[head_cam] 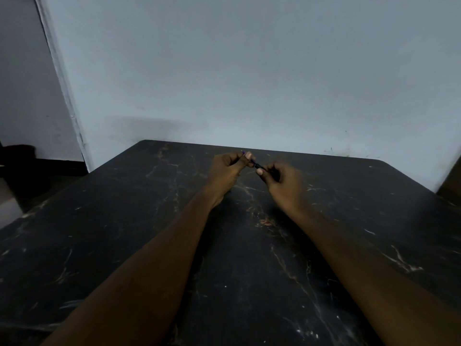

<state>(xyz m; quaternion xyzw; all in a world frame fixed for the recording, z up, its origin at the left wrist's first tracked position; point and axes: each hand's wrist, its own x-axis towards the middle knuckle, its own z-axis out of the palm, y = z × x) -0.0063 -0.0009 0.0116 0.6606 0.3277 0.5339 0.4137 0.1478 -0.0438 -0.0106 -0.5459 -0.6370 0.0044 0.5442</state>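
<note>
**Head view: two hands gripping a slim pen above a dark desk**

The left hand (228, 168) and the right hand (283, 182) meet over the far middle of the desk (119, 245). Each holds one end of a thin dark pen (256, 165). The fingers (248, 155) of the left hand are curled closed round the far-left end with the thumb pressed on top, and a fine blue tip shows just past them. The fingers of the right hand are curled just as tightly round the near-right end. Only a short stretch of the pen shows between the two grips, and it is held clear of the desk. Whether the hands are pulling it apart or pushing it together cannot be told.

Likely hazards: if a part comes free suddenly, it could drop onto the dark, veined desk and be hard to find in this dim light. If the two hands drift out of line, the bending load could kink the thin blue piece.

The desk is black with pale marble-like veins and scuffs, and its far edge meets a plain pale wall (249, 71). At the left a light upright strip (62, 83) marks a corner, with a shadowed recess beyond it.
</note>
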